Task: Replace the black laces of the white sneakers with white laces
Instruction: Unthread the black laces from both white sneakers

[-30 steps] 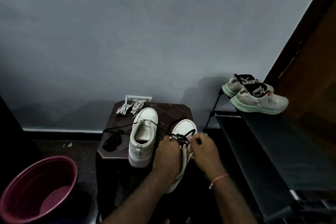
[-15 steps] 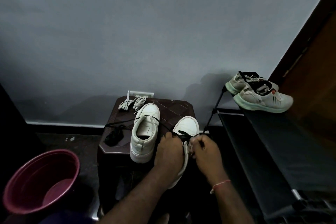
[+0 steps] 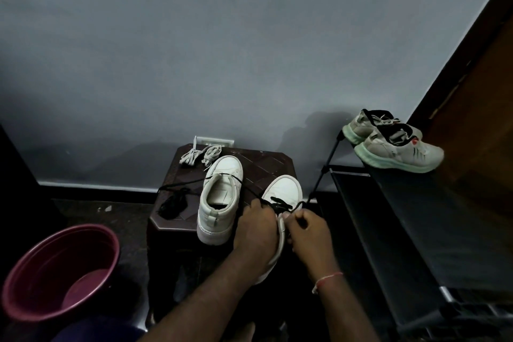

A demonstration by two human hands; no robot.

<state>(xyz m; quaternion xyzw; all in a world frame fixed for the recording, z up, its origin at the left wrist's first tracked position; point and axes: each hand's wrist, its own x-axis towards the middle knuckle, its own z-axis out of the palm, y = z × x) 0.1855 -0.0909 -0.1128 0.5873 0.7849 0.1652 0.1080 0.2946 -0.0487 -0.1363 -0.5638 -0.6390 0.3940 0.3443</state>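
Observation:
Two white sneakers stand on a dark brown stool (image 3: 266, 164). The left sneaker (image 3: 220, 197) has no lace in its eyelets. The right sneaker (image 3: 286, 191) holds a black lace (image 3: 280, 204) across its front. My left hand (image 3: 256, 230) grips the right sneaker's side and heel. My right hand (image 3: 306, 233) pinches the black lace beside the shoe's right edge. One strand of black lace runs left over the other shoe to a loose black bundle (image 3: 172, 204). Two bunched white laces (image 3: 200, 154) lie at the stool's far left corner.
A maroon plastic tub (image 3: 55, 269) sits on the floor at the lower left. A black shoe rack (image 3: 402, 230) stands on the right with a pair of grey running shoes (image 3: 394, 144) on top. A grey wall is close behind.
My right hand has kept working the black lace at the right shoe's eyelets, shifting slightly right. The left hand stays on the shoe. The view has tilted a little.

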